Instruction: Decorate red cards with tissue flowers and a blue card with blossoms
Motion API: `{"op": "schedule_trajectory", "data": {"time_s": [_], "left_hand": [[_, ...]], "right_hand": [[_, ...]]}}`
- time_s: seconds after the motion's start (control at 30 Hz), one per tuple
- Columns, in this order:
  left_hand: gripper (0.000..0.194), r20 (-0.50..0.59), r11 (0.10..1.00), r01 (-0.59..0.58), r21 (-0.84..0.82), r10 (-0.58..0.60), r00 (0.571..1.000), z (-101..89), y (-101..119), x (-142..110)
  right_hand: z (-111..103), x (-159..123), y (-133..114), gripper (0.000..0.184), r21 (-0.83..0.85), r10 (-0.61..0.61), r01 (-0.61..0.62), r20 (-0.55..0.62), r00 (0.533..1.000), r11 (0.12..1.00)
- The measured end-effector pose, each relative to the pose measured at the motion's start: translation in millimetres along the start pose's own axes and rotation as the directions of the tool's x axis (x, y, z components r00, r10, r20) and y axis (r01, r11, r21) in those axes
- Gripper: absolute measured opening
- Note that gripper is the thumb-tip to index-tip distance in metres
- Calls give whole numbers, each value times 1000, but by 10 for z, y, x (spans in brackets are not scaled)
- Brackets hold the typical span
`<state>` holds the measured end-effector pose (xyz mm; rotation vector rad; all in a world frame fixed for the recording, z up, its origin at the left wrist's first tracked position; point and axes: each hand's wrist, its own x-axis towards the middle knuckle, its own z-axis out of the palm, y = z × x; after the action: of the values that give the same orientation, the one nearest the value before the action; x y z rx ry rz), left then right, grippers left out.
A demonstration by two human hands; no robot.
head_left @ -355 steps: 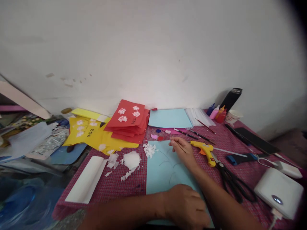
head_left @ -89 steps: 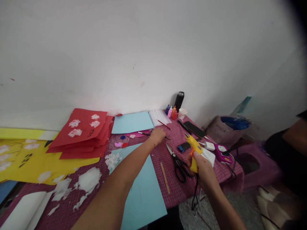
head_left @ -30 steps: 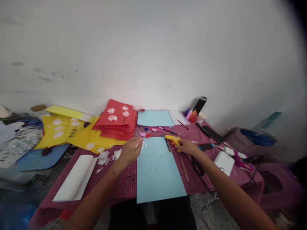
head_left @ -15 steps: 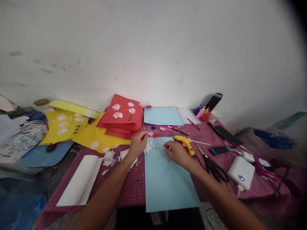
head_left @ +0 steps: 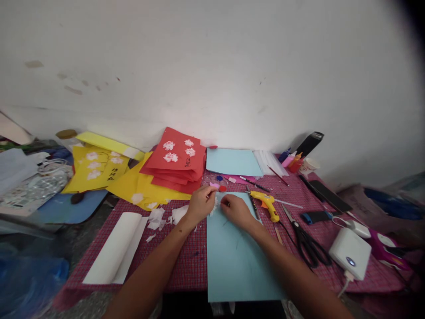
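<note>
A light blue sheet [head_left: 237, 257] lies on the red checked cloth [head_left: 169, 261] in front of me. Both hands meet at its far left corner. My left hand [head_left: 200, 204] is closed in a pinch on a small white paper piece at the sheet's edge. My right hand [head_left: 235, 210] rests on the sheet with fingers curled; what it grips is hidden. White paper scraps [head_left: 156, 217] lie left of my left hand. The yellow glue gun [head_left: 265, 204] lies on the cloth just right of my right hand, apart from it.
Black scissors [head_left: 307, 243], a white power bank [head_left: 350, 252], a wooden stick and pens lie to the right. Red sheets [head_left: 174, 161] with white flowers, yellow sheets [head_left: 99, 170] and another blue sheet [head_left: 232, 161] lie by the wall. A white roll [head_left: 116, 248] lies at the left.
My right hand let go of the glue gun, which now lies on the cloth, and moved left to the sheet's corner. My left hand came in beside it with a white piece.
</note>
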<state>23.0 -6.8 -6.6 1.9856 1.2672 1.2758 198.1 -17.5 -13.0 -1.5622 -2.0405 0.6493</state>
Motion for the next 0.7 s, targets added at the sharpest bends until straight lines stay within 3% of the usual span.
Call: {"op": "schedule_trajectory", "data": {"time_s": [0.07,0.17,0.23,0.33,0.47,0.7], "left_hand": [[20,24,995,74,-68,-72,997,14,3,-4],[22,139,965,186,-186,-162,977,53,-8,-19],[23,231,945,231,-229,-178,957,80,-13,-33],[23,326,944,238,-227,-157,932,100,10,-53],[23,381,955,191,-225,-95,920,91,75,-67],[23,386,957,197,-211,-103,917,69,115,-69]], "right_hand": [[-48,-41,37,7,323,101,-99,10,995,941],[-133,-141,50,16,704,248,-267,132,960,658],[-176,-209,35,21,814,269,-302,186,945,496],[-198,-281,6,25,877,277,-318,225,934,360],[-170,-313,-18,26,904,262,-307,231,937,299],[-153,-336,-61,24,891,252,-302,224,941,339]]}}
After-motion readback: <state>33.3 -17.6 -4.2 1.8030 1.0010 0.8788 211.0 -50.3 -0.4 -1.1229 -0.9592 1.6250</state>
